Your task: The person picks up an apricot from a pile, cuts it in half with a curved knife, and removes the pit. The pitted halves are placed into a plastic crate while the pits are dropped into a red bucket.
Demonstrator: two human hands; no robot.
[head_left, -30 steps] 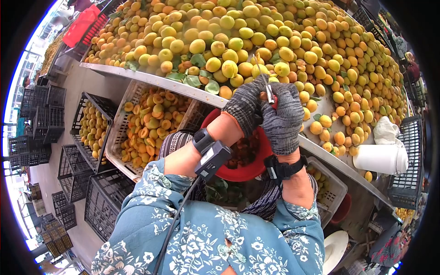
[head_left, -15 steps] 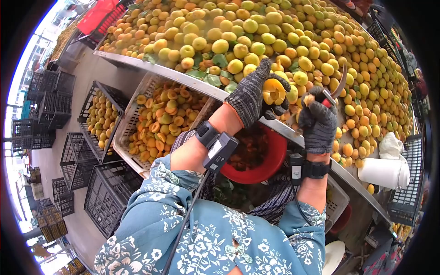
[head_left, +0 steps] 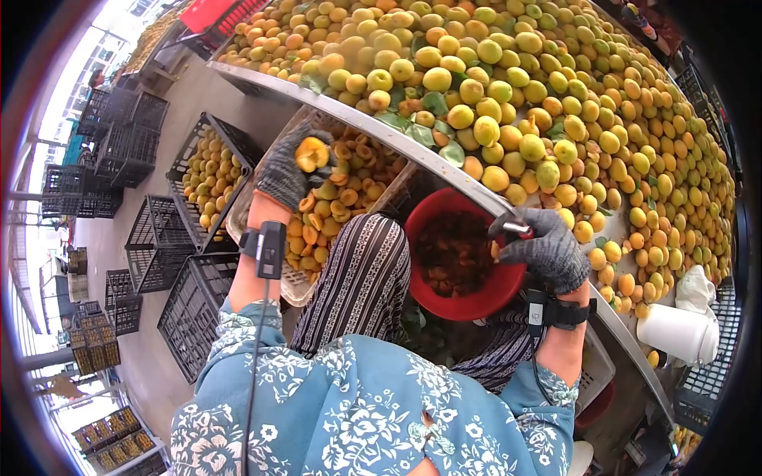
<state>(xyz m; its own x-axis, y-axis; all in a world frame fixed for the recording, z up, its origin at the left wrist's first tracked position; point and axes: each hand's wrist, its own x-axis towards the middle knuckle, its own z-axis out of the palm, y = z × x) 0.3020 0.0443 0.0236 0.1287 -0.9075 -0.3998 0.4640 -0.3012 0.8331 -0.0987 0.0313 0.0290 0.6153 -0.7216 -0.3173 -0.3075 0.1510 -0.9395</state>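
Note:
My left hand (head_left: 287,176), in a dark knitted glove, is over a white crate (head_left: 238,213) of halved apricots. A cut yellow apricot (head_left: 312,155) lies in its fingers. My right hand (head_left: 549,250), gloved alike, is at the right rim of a red bucket (head_left: 514,287) and is closed around a knife (head_left: 520,228) with a red handle. Its blade is mostly out of sight against the table edge. Beside the right fingertips shows a small orange-brown piece (head_left: 495,251), perhaps a pit. Dark brown-orange scraps (head_left: 454,258) lie in the bucket.
A metal-edged table (head_left: 349,109) piled with whole apricots (head_left: 508,87) spans the far side. Black crates (head_left: 198,317) stand at the left, one holding apricots (head_left: 210,178). A white container (head_left: 675,333) lies on the table's right.
My left hand has moved left and down from the table edge to above the white crate, carrying the cut apricot. My right hand has lowered with the knife to the bucket's rim.

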